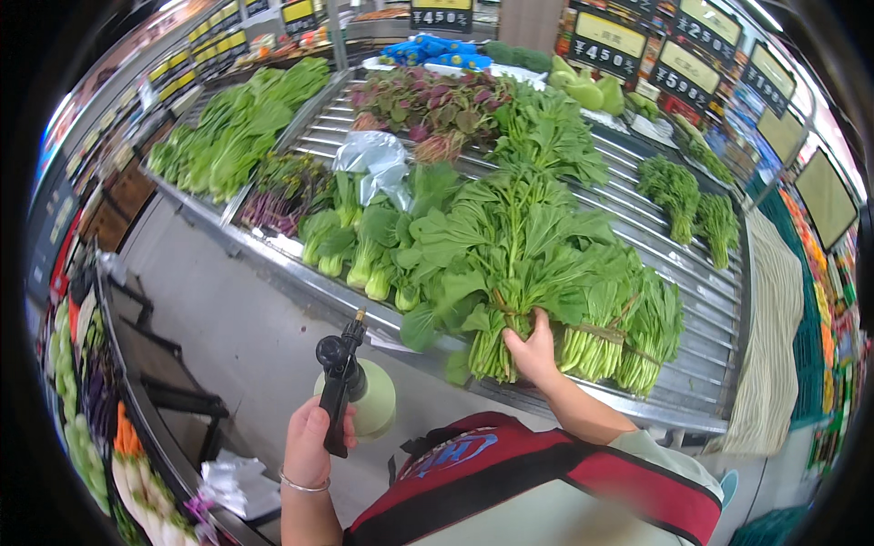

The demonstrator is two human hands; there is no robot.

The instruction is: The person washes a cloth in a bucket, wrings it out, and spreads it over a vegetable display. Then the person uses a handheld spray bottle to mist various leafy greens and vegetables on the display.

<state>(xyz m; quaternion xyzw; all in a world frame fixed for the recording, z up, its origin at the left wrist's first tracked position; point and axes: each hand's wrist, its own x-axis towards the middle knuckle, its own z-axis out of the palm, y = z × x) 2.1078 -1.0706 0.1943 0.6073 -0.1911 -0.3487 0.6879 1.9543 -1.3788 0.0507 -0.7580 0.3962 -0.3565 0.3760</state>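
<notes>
A pump spray bottle (362, 396) with a black head and pale green body is held by its handle in my left hand (315, 437), over the aisle at lower centre. My right hand (532, 348) grips the stems of a tied bunch of leafy greens (509, 273) at the front edge of the slatted metal display. Directly right of that hand lie tied bunches of long-stemmed greens (590, 348). To the left sit several bok choy (365, 256), with a crumpled clear plastic bag (372, 164) behind them. Red-and-green amaranth (433, 102) lies farther back.
The display's metal front rail (293, 263) runs across the view. Lettuce-like greens (239, 123) lie at its left end, herb bunches (672, 194) at its right. A pale ribbed cloth (768, 327) hangs at the right end. Another vegetable stand (130, 382) is at lower left. Price signs (608, 44) stand behind.
</notes>
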